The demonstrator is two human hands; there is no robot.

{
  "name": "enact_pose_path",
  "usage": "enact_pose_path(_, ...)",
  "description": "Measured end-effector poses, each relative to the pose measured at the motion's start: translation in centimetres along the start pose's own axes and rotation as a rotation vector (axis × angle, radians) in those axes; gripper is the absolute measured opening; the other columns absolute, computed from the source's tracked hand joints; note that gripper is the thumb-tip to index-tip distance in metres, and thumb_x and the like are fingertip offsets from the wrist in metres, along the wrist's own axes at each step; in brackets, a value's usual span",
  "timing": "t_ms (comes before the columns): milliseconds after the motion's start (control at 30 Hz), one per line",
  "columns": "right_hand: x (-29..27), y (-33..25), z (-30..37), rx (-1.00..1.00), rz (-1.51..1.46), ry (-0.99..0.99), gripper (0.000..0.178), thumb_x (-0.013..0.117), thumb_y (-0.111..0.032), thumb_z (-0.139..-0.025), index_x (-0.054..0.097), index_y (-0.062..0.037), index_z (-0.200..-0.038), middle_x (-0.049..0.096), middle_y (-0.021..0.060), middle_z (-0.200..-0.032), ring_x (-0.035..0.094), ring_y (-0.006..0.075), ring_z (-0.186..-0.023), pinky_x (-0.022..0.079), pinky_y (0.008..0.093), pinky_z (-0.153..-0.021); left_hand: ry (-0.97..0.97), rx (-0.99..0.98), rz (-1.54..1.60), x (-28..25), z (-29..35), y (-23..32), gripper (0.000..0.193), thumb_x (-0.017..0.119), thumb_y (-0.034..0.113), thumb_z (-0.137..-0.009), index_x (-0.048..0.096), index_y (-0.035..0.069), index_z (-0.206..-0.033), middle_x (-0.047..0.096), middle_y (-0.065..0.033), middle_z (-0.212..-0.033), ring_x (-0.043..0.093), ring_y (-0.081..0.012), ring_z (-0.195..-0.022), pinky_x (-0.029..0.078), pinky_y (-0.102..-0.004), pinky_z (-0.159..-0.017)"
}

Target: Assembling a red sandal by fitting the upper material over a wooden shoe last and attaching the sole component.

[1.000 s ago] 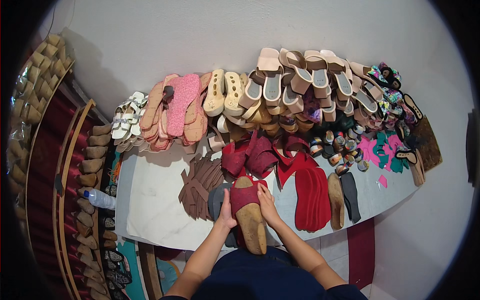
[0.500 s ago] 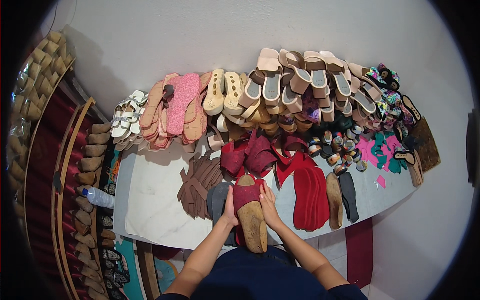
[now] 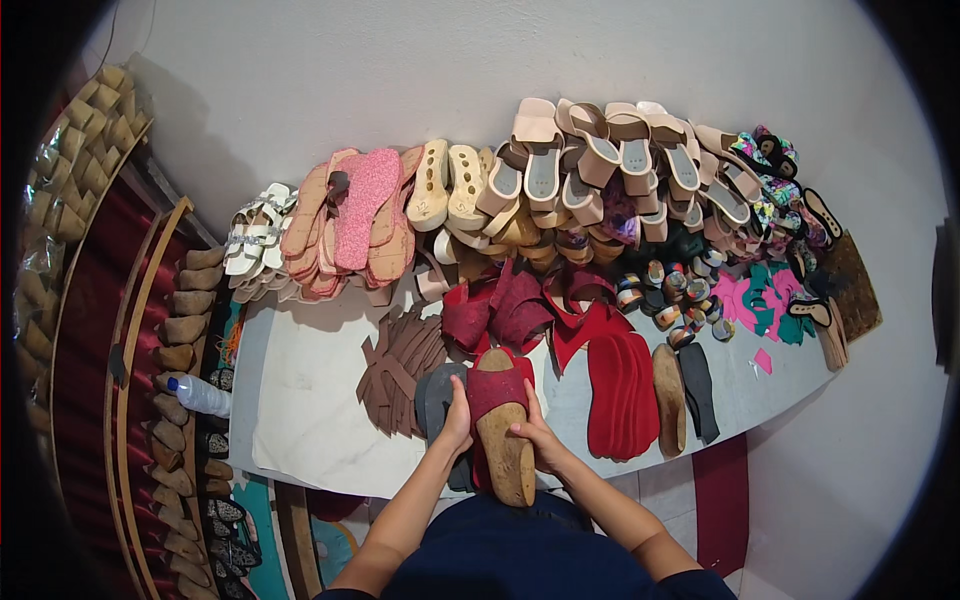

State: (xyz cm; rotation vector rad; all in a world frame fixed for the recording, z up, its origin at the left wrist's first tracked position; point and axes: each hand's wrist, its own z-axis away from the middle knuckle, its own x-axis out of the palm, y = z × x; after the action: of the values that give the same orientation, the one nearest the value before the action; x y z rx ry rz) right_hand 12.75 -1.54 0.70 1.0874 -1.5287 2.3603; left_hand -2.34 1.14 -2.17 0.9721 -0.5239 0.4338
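A wooden shoe last (image 3: 508,445) with a dark red sandal strap (image 3: 496,392) across its front part is held at the table's near edge, toe pointing away from me. My left hand (image 3: 457,420) presses along the last's left side, beside the strap. On the other side my right hand (image 3: 540,435) grips it, thumb lying on the wood and fingers along the edge. Under and left of the last is a dark grey sole (image 3: 437,398). Bright red material shows beneath the last, mostly hidden.
Brown strips (image 3: 400,365) lie left of my hands. To the right are stacked red insoles (image 3: 620,395), another wooden last (image 3: 668,400) and a black sole (image 3: 697,392). Dark red straps (image 3: 520,315) and piled beige sandals (image 3: 545,165) stand behind. A rack of lasts (image 3: 190,330) is at left.
My right hand has shifted from lying flat along the strap's right side to gripping lower, with its thumb over the wood. The last and my left hand stay nearly in place.
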Motion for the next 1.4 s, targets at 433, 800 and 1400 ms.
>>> enact_pose_path(433, -0.4, 0.1, 0.1, 0.048, -0.057, -0.001, 0.092, 0.055, -0.016, -0.074, -0.014, -0.0206, -0.134, 0.013, 0.0153, -0.136, 0.028, 0.0266, -0.120, 0.028, 0.0363, -0.095, 0.036, 0.017, 0.089, -1.5, 1.0, -3.4, 0.061, 0.025, 0.053, -0.087, 0.033, 0.006, -0.125, 0.044, -0.0104, -0.122, 0.043, -0.0228, -0.111, 0.035, -0.0360, -0.092)
enact_pose_path(800, -1.3, 0.6, 0.2, 0.038, -0.037, 0.001, 0.094, 0.053, -0.015, -0.074, -0.021, -0.0229, -0.132, 0.008, 0.0155, -0.137, 0.026, 0.0268, -0.121, 0.027, 0.0358, -0.096, 0.143, 0.095, 0.197, -1.0, -0.4, -5.2, 0.063, 0.028, 0.057, -0.084, 0.037, 0.007, -0.122, 0.047, -0.0107, -0.117, 0.047, -0.0224, -0.105, 0.039, -0.0349, -0.087)
enact_pose_path(1400, -0.9, -0.4, 0.4, 0.112, -0.052, 0.108, 0.091, 0.052, -0.015, -0.078, -0.022, -0.0201, -0.131, 0.014, 0.0158, -0.135, 0.029, 0.0256, -0.118, 0.031, 0.0354, -0.093, 0.222, 0.184, -0.425, -0.5, 4.5, -2.8, 0.048, 0.059, 0.018, -0.081, 0.041, -0.013, -0.113, 0.055, -0.0152, -0.102, 0.053, -0.0139, -0.093, 0.041, -0.0222, -0.080)
